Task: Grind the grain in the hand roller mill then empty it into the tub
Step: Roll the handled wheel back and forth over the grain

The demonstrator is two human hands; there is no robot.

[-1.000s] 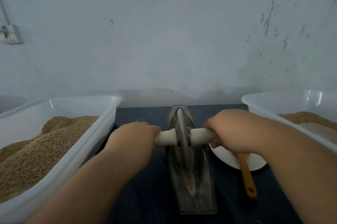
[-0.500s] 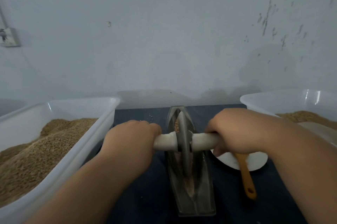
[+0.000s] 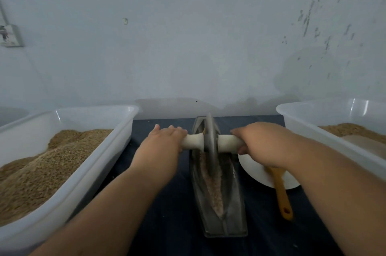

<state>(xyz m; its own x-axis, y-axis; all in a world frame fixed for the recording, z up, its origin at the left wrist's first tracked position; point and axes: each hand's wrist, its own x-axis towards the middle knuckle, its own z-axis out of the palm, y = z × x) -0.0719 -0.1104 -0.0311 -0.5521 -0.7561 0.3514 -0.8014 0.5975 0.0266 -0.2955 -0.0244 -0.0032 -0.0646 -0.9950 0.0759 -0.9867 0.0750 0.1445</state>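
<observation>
Wheel (image 3: 210, 139) rolled to trough (image 3: 236, 203) far end; left hand (image 3: 165, 144) flattened on handle (image 3: 192, 141).

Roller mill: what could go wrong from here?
1. The wheel sits near the far tip of the trough; a hard push might ride it out and scatter grain.
2. The left hand lies flat on the left handle while the right hand grips the right handle; it may slip and tip the wheel.

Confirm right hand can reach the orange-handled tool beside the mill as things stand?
Likely yes. The orange-handled tool lies just beneath the right hand, partly on the white plate, with nothing else over it. But that hand grips the roller's white handle, so it must let go first.
</observation>
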